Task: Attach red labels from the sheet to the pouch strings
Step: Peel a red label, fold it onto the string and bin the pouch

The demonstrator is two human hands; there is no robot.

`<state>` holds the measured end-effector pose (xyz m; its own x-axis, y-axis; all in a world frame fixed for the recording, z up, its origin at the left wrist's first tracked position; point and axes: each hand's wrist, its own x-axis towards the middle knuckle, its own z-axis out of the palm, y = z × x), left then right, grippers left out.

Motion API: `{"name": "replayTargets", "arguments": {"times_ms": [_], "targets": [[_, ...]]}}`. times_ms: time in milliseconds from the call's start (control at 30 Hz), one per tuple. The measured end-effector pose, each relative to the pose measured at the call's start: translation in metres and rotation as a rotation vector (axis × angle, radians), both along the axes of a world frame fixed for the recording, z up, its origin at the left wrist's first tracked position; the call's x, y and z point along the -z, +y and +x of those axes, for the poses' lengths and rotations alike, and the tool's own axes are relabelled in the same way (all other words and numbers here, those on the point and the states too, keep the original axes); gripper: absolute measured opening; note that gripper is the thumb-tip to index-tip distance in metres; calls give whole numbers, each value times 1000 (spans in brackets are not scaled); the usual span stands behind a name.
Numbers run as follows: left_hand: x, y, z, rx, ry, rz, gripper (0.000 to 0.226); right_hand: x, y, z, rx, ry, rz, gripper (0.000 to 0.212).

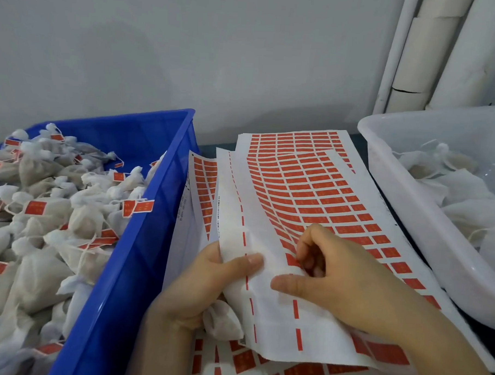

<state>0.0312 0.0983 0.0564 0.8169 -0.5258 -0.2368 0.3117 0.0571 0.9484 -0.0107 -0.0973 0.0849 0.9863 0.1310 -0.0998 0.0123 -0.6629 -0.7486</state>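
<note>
**Head view: step in hand, peeling one label**

1. Left hand (208, 273), lower centre. It grips the near-left edge of the top label sheet (311, 190), thumb on top and fingers beneath. Keep this pinch firm, so the backing stays taut while you peel.
2. Right hand (336, 273), lower centre-right. Its fingers are curled with the tips at a red label (291, 260), at the near end of the innermost full column. The thumb lies flat on the bare backing, apart from the fingers. No label looks pinched yet. Lift one corner with a nail first, then peel low and slowly so the label neither tears nor curls onto itself.
3. Pouch (223, 323), bottom centre, tucked under the sheet against your left palm. Its string is hidden, so find it before the adhesive is exposed for long.
4. Spare sheets (201, 179), fanned under the top one. Mind that you lift only a label, not a second sheet.
5. Blue crate (142, 239), left of frame, heaped with labelled pouches (41, 206). It is probably where finished pieces go.
6. White tub (397, 179), right of frame, holding unlabelled pouches (453, 190). It is likely your supply.
</note>
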Motion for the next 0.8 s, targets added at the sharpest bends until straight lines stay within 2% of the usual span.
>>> {"name": "replayTargets", "arguments": {"times_ms": [133,400,567,800], "targets": [[2,-1,1,-13,-9,32,53,5,-2,2,45,-21,8,34],[1,-1,0,-47,-37,94,71,5,-3,3,91,-130,-20,18],[2,-1,0,-43,-34,126,72,5,-2,2,84,-151,-34,14],[2,-1,1,-61,-46,179,58,6,-4,2,54,-154,-65,19]]}}
